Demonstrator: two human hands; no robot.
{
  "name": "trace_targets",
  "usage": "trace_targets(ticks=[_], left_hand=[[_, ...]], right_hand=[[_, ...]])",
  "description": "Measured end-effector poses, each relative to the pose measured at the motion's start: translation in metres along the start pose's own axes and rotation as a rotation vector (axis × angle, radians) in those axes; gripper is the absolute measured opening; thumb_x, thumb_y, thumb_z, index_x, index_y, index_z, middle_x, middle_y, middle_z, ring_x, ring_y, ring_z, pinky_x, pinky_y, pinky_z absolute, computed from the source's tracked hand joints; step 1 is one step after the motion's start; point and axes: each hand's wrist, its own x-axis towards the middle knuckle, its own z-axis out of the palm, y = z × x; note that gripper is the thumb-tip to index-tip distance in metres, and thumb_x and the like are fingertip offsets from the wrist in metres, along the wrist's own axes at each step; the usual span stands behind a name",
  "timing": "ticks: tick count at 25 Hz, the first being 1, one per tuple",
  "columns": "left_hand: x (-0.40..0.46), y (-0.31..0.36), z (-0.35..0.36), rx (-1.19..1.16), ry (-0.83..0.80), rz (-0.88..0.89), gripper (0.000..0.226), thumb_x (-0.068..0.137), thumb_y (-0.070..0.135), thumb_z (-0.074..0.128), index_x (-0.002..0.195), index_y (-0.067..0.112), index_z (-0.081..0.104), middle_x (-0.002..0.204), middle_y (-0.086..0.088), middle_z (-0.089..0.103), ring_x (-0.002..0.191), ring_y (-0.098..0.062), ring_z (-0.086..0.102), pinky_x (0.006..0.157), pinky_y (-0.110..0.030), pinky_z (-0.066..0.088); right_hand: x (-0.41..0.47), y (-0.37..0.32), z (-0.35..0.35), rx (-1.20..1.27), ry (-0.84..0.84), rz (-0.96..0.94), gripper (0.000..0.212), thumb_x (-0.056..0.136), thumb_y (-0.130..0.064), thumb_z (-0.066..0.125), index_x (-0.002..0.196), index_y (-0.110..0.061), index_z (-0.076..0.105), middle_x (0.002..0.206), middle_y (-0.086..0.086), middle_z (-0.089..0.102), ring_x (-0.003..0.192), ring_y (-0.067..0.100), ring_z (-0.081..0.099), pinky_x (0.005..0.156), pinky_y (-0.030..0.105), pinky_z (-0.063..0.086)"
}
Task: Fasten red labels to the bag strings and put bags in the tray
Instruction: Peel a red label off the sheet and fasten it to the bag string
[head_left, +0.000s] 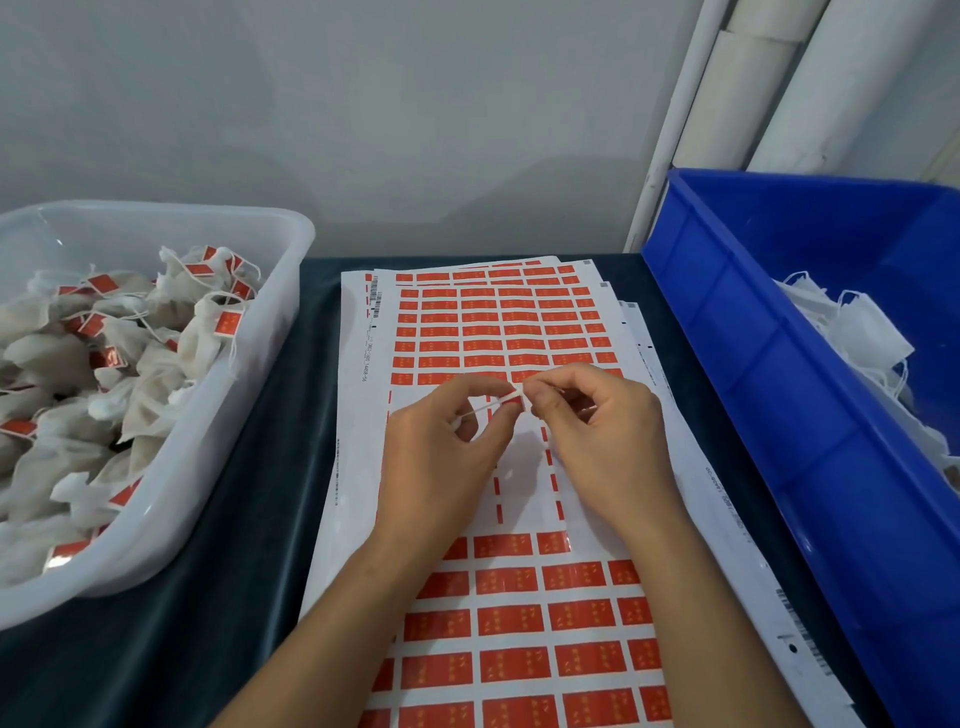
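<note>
Sheets of red labels (511, 332) are spread over the dark table (291, 467), with a peeled-off band across the middle. Above that band, a thin white string (485, 408) is pinched between thumb and fingers of the left hand (441, 447), and its end is pinched by the curled fingertips of the right hand (597, 436). Labelled bags (104, 374) are heaped in the clear tray (249, 364) at left. Unlabelled white bags (862, 332) are held in the blue bin (769, 364) at right.
</note>
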Motion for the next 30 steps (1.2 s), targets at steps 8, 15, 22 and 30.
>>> trace_targets(ticks=[8,15,22,30], left_hand=[[0.01,0.003,-0.011,-0.243,-0.138,-0.226,0.006,0.086,0.038,0.083,0.09,0.037,0.078,0.056,0.012,0.058,0.057,-0.016,0.06,0.062,-0.027,0.059],[0.013,0.007,-0.015,-0.35,-0.215,-0.332,0.012,0.097,0.033,0.07,0.094,0.026,0.079,0.056,0.021,0.062,0.049,0.0,0.057,0.047,-0.012,0.043],[0.014,0.006,-0.015,-0.257,-0.285,-0.329,0.015,0.097,0.037,0.069,0.087,0.031,0.079,0.057,0.021,0.064,0.054,0.002,0.061,0.049,-0.009,0.043],[0.015,0.005,-0.018,-0.291,-0.291,-0.342,0.018,0.097,0.036,0.07,0.086,0.028,0.081,0.055,0.018,0.063,0.049,0.002,0.057,0.047,-0.009,0.042]], right_hand=[[0.003,0.0,0.001,0.16,-0.052,0.067,0.01,0.096,-0.048,0.063,0.099,-0.04,0.068,0.099,-0.028,0.07,0.098,-0.002,0.067,0.08,0.019,0.054],[0.002,-0.002,0.002,0.195,-0.068,0.052,0.009,0.096,-0.049,0.062,0.098,-0.041,0.066,0.1,-0.027,0.07,0.098,-0.003,0.067,0.085,0.028,0.06],[0.002,-0.002,0.001,0.179,-0.058,0.036,0.006,0.098,-0.043,0.063,0.095,-0.039,0.066,0.095,-0.027,0.069,0.096,-0.007,0.065,0.076,0.02,0.054],[0.002,-0.001,0.001,0.206,-0.069,0.047,0.006,0.099,-0.04,0.063,0.098,-0.035,0.067,0.09,-0.025,0.07,0.087,-0.006,0.069,0.062,0.006,0.052]])
